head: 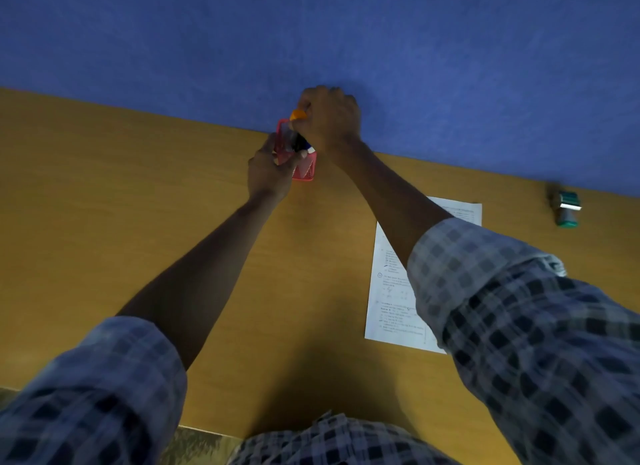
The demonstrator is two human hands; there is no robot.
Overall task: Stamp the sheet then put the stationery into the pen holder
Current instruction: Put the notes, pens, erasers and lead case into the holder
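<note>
A red mesh pen holder (pixel 306 170) stands at the far edge of the wooden desk, against the blue wall. My left hand (pixel 268 173) grips its left side. Just above the holder, my right hand (pixel 329 118) is closed on stationery with an orange cap (pixel 298 114), whose dark and blue lower ends reach into the holder's mouth. The printed sheet (pixel 391 284) lies to the right, partly hidden under my right forearm. A green stamp (pixel 566 208) rests far right near the wall.
The wooden desk (pixel 138 204) stretches wide to the left and in front of the holder. The blue wall (pixel 311 31) closes off the far side. The desk's front edge runs near my body at the bottom.
</note>
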